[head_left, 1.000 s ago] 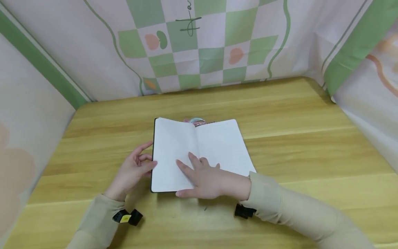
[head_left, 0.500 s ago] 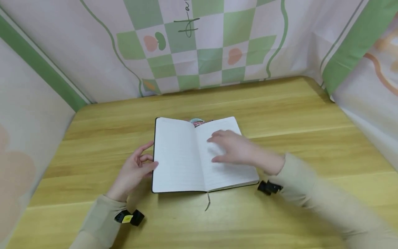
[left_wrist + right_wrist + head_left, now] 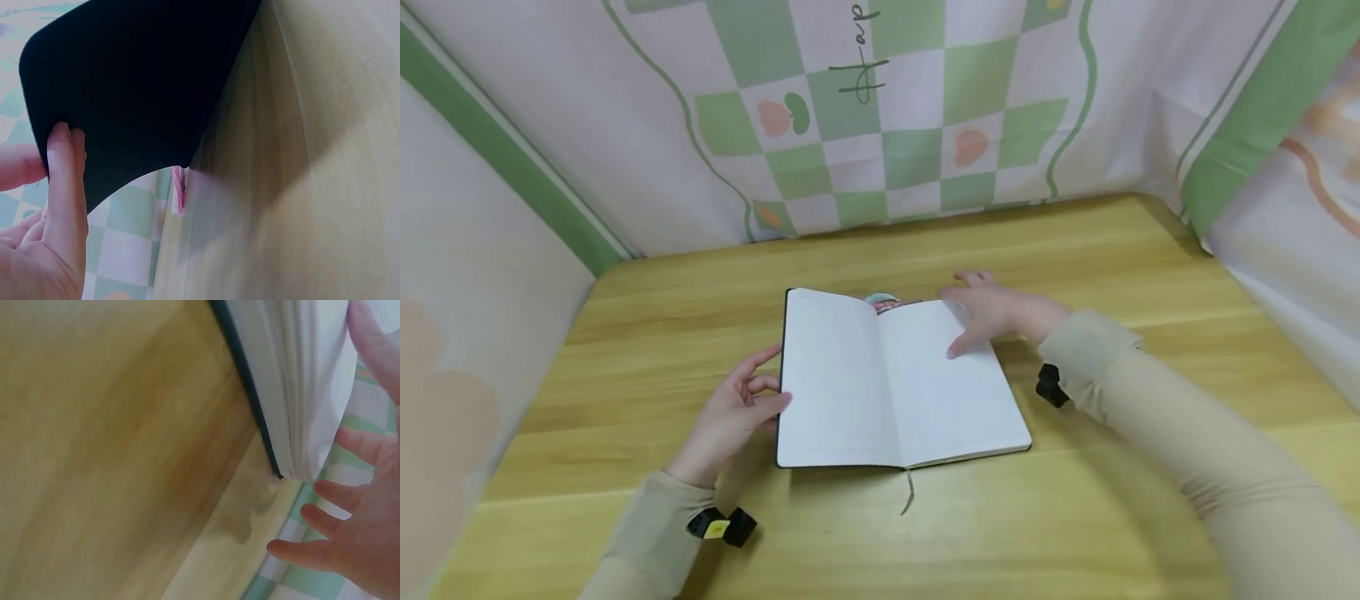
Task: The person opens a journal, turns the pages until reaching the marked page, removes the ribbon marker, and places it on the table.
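Wood-grain tabletop (image 3: 1120,275) underneath, printed fabric (image 3: 917,83) with green-and-white check behind, more pale fabric down both sides. Count: one notebook (image 3: 842,383), one ribbon bookmark (image 3: 910,492), one small pink-and-teal item (image 3: 882,302), two hands, two beige sleeves (image 3: 1195,450), two black wrist devices (image 3: 1051,385). Notebook at mid-table, lying open to two off-white pages, with black cover (image 3: 125,87), rounded corners, page block visible along the lower right edge. Left half lifted and tilted off the wood, with shadow below; right half down on the tabletop. Ribbon bookmark trailing from the bottom of the gutter onto the wood. Left hand (image 3: 730,417) clamped on the outer edge of the left half: thumb on the page side, fingers against the cover, per left wrist view. Right hand (image 3: 988,312) at the upper right corner of the right page, fingers and thumb well apart, thumb over the page. Can't tell whether pressing or just touching there. Small item mostly hidden behind the top of the gutter; pink strands (image 3: 180,190) showing just past the spine in left wrist view, too little to identify. Page ruling very faint, hard to make out. Lettering on the fabric cut off at the top after "Hap". Right hand cropped at the frame edge in right wrist view.
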Tool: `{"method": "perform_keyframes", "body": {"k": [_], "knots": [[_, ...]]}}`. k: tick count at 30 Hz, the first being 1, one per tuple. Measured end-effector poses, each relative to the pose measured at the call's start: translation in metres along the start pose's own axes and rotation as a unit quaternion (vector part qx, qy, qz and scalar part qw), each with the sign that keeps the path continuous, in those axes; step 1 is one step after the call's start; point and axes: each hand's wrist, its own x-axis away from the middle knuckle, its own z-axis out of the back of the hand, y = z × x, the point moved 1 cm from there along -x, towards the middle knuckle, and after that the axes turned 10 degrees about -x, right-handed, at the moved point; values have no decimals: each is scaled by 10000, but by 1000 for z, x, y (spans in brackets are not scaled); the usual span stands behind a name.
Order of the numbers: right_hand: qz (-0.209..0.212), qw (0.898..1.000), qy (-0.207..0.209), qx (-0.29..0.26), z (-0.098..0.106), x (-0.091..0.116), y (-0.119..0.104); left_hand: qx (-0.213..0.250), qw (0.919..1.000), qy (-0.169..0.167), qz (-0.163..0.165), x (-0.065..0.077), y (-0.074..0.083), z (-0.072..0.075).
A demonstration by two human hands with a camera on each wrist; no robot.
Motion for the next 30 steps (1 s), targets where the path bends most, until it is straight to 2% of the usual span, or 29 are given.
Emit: {"method": "perform_keyframes", "body": {"k": [3,7,13,17,23,26,30], "knots": [[-81,9999,-115,43,-2,-2,2,-14,10000,14,4,0,-1,-1],[-112,9996,-32,255,-6,-2,0,-31,10000,7,3,-1,-2,-1],[90,9957,527,760,-11,4,-6,126,9999,-34,-32,-2,-2,-1],[445,9928,876,681,-16,12,-9,261,9996,-50,-75,-2,-2,-1],[1020,9899,944,281,-22,30,-10,318,9995,-63,-61,-2,-2,-1],[1008,9908,883,-172,-24,39,-8,331,9994,-76,-57,-2,-2,-1],[748,9880,805,-1086,-23,52,-5,363,9993,-94,-81,-2,-2,-2]]}}
